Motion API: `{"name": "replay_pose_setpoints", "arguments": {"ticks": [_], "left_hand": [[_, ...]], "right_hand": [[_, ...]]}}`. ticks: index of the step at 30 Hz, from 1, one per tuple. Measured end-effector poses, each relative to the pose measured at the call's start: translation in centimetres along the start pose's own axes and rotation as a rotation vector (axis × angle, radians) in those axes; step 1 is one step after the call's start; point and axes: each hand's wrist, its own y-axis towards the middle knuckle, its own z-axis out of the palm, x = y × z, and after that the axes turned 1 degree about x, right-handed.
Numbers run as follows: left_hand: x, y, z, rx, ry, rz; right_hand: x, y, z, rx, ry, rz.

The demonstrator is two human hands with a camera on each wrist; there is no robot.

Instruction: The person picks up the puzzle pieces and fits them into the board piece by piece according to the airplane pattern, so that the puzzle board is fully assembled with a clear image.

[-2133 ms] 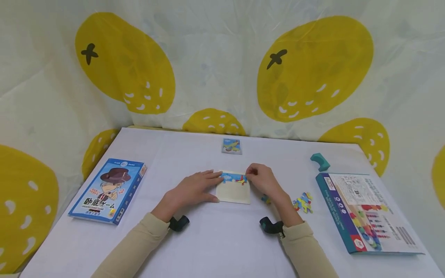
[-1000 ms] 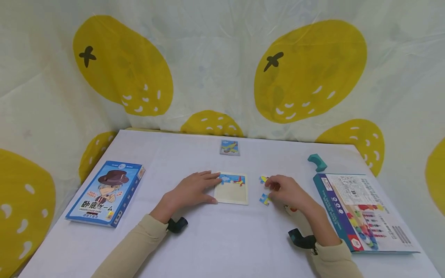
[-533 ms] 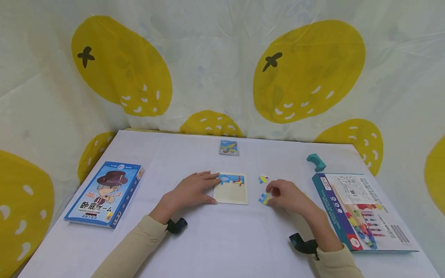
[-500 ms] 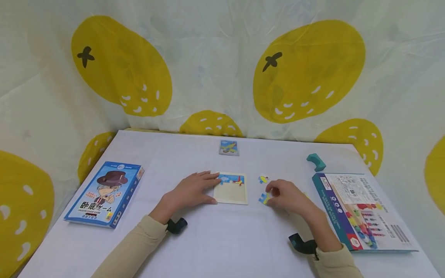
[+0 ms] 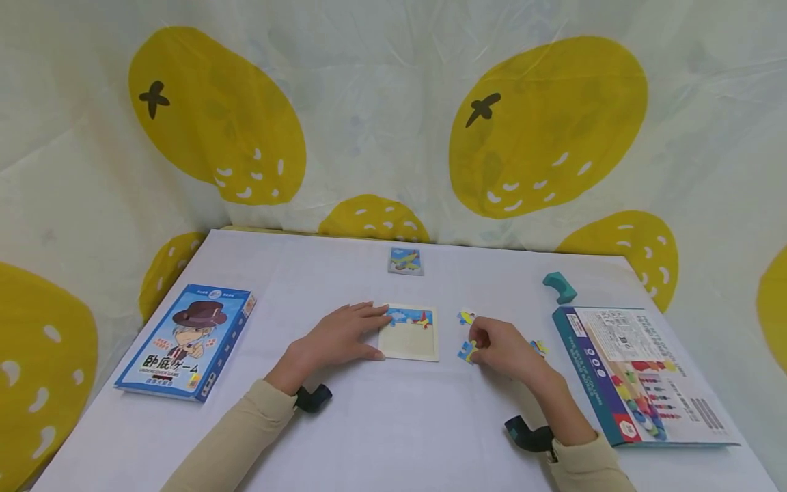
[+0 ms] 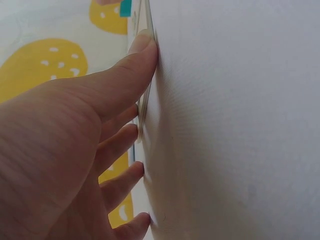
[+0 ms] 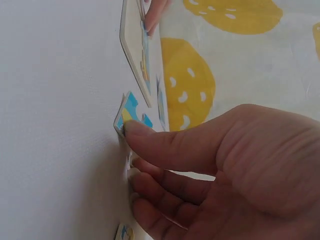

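Note:
A shallow square puzzle tray (image 5: 408,344) lies mid-table, with blue-sky puzzle pieces (image 5: 408,317) along its far edge and bare board below them. My left hand (image 5: 341,336) rests at the tray's left side, thumb and fingers extended; in the left wrist view the thumb touches the tray's edge. To the right of the tray, my right hand (image 5: 507,347) pinches a blue and yellow puzzle piece (image 7: 131,109) by its edge, close to the tabletop. Another loose piece (image 5: 466,316) lies just beyond those fingers. More pieces (image 5: 539,347) show partly behind the right hand.
A small airplane picture card (image 5: 406,261) lies beyond the tray. At the left is a blue game box (image 5: 187,342). A larger white and teal box (image 5: 645,376) lies at the right, with a teal arch-shaped block (image 5: 560,287) behind it. A patterned curtain (image 5: 375,137) hangs behind the table.
My right hand has left the tray's upper right corner, moved right to the loose pieces and taken hold of one. The left hand has stayed at the tray's left edge.

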Motion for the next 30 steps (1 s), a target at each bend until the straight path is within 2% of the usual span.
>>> {"name": "replay_pose_setpoints", "arguments": {"ticks": [9, 18, 30], "left_hand": [[-0.23, -0.15, -0.25, -0.005, -0.002, 0.007], [-0.24, -0.12, -0.19, -0.002, -0.008, -0.001], [-0.23, -0.17, -0.19, -0.007, -0.004, 0.004]], "right_hand": [[-0.19, -0.01, -0.13, -0.017, 0.052, -0.015], [-0.93, 0.55, -0.13, -0.092, 0.106, -0.012], [-0.48, 0.34, -0.3, -0.086, 0.175, 0.011]]}}
